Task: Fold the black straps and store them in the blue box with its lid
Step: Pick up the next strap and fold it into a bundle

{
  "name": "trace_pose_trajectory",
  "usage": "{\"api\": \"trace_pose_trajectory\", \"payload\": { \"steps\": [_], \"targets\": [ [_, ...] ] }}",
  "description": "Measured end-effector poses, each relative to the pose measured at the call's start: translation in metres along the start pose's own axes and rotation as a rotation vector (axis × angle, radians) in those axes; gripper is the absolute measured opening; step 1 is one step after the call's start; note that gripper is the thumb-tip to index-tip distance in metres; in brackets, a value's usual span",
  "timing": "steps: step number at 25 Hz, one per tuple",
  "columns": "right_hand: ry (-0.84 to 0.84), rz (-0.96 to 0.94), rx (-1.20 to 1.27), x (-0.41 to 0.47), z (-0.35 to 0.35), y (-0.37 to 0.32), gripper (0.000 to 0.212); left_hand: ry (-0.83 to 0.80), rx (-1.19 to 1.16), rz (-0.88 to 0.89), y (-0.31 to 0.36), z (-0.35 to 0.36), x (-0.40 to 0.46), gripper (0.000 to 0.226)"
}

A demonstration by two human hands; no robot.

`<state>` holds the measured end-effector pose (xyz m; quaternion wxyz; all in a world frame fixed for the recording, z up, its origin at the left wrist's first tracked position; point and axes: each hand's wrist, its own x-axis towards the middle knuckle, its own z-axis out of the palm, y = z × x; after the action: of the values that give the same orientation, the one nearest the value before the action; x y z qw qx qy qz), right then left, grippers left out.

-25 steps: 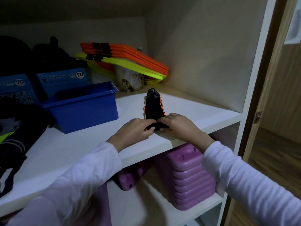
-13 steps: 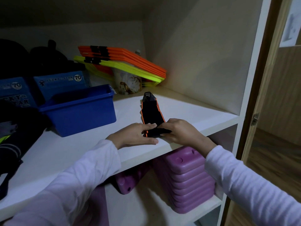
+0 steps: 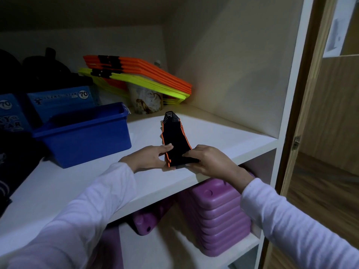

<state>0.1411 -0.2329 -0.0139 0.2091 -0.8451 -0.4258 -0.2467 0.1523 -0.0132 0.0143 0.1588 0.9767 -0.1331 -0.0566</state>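
The folded black straps (image 3: 175,141), edged in orange, are being held at the front edge of the white shelf (image 3: 223,136), with their far end pointing toward 12 o'clock. The near end is being pinched by the right hand (image 3: 208,161), whose grip is clamped on the straps, thumb on top. At 9 o'clock of the straps, their left edge is being touched by the left hand (image 3: 148,158), its fingers lying nearly straight, so that grip is apart. The blue box (image 3: 83,135) is being kept on the shelf at 10 o'clock of the straps, well apart from them, open at the top. Orange and yellow flat frames (image 3: 139,78) are being stored at 12 o'clock at the back of the shelf. Purple blocks (image 3: 219,216) are being stacked on the shelf below, at 6 o'clock.
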Motion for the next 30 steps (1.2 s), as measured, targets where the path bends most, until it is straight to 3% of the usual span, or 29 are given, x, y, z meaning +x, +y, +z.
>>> {"api": "trace_pose_trajectory", "payload": {
  "steps": [5, 9, 14, 18, 25, 30],
  "targets": [
    [0.021, -0.06, -0.017, 0.001, 0.001, -0.003, 0.037, 0.178, 0.056, 0.122, 0.004, 0.009, -0.018, 0.071],
    [-0.101, 0.066, 0.079, 0.01, -0.004, -0.002, 0.033, 0.321, 0.019, 0.236, 0.01, 0.02, -0.033, 0.04],
    [-0.257, 0.173, 0.22, 0.014, -0.014, 0.0, 0.034, 0.334, -0.164, 0.134, 0.008, 0.023, -0.038, 0.036],
    [-0.304, 0.164, 0.101, 0.014, 0.002, -0.002, 0.043, 0.316, -0.198, 0.093, 0.005, 0.026, -0.038, 0.036],
    [-0.253, 0.233, 0.196, 0.016, 0.003, -0.001, 0.038, 0.306, -0.261, 0.067, 0.007, 0.025, -0.036, 0.033],
    [-0.205, 0.427, 0.256, 0.024, -0.003, 0.002, 0.024, 0.349, -0.685, -0.042, 0.006, 0.024, -0.027, 0.032]
  ]
}}
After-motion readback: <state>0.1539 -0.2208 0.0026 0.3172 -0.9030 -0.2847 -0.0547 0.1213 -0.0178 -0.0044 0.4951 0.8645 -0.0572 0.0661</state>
